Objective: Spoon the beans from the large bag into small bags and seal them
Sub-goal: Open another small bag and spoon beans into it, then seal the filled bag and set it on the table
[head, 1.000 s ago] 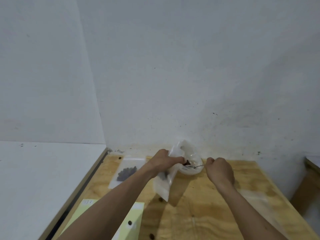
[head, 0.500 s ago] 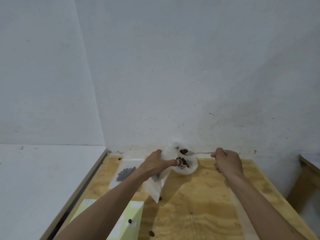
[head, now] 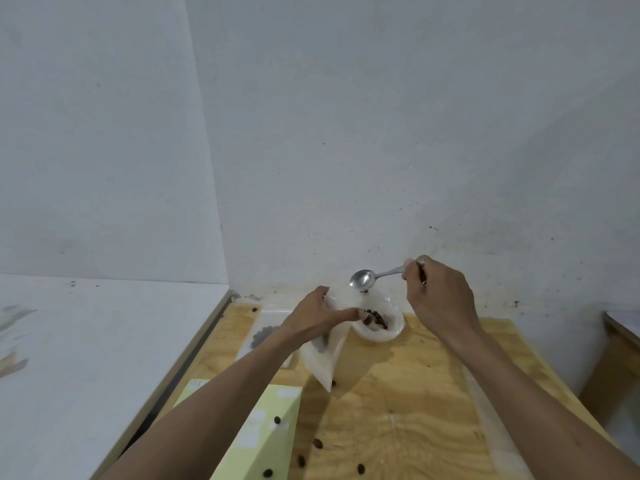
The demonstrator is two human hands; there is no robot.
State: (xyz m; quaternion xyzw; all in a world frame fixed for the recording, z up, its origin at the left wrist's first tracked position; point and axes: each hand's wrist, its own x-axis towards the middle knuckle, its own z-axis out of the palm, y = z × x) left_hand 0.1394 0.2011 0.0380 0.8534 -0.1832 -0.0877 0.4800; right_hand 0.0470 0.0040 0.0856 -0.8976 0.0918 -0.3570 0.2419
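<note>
My left hand (head: 320, 320) pinches the top edge of a small clear bag (head: 323, 358), which hangs down to the wooden table (head: 398, 410) with its mouth held open. My right hand (head: 438, 296) grips the handle of a metal spoon (head: 362, 280). The spoon's bowl is tipped, looks empty, and hovers just above the small bag's mouth. Right of the small bag sits the large bag (head: 379, 332), open at the top, with dark beans (head: 375, 317) showing inside. A filled small bag (head: 265, 336) lies flat on the table behind my left forearm.
A pale green sheet (head: 266, 431) lies at the table's near left. Several loose beans (head: 318, 444) are scattered on the wood and on the sheet. A white wall rises directly behind the table, with a white surface (head: 86, 358) to the left and another wooden piece (head: 620, 341) at the far right.
My right hand lifted the spoon out of the large bag with beans on it, raised it, and tipped it over the small bag. The spoon now looks empty.
</note>
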